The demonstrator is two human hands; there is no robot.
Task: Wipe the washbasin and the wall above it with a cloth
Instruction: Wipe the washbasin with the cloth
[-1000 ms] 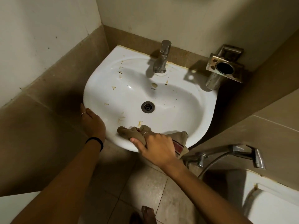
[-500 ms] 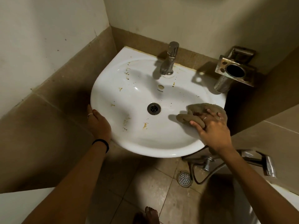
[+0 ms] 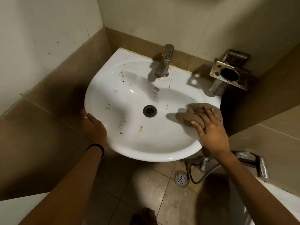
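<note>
A white washbasin (image 3: pixel 129 143) hangs in the corner, with brown and yellow stains on its left slope and a drain (image 3: pixel 149 111) in the middle. My right hand (image 3: pixel 211 129) lies flat on a crumpled brown cloth (image 3: pixel 188 116) and presses it against the basin's right inner side. My left hand (image 3: pixel 93 127) grips the basin's left rim, fingers curled under the edge. The cream wall (image 3: pixel 162 18) above the basin carries small dark specks.
A chrome tap (image 3: pixel 164 62) stands at the basin's back. A metal holder (image 3: pixel 228 73) is fixed to the wall at the right. Below the basin are a hose valve (image 3: pixel 253 163), a floor drain (image 3: pixel 181 178) and a tiled floor with my foot (image 3: pixel 144 216).
My right hand has swept the cloth from the basin's front rim round to its right inner side, where it has stayed over the last half second. The left hand has stayed on the rim.
</note>
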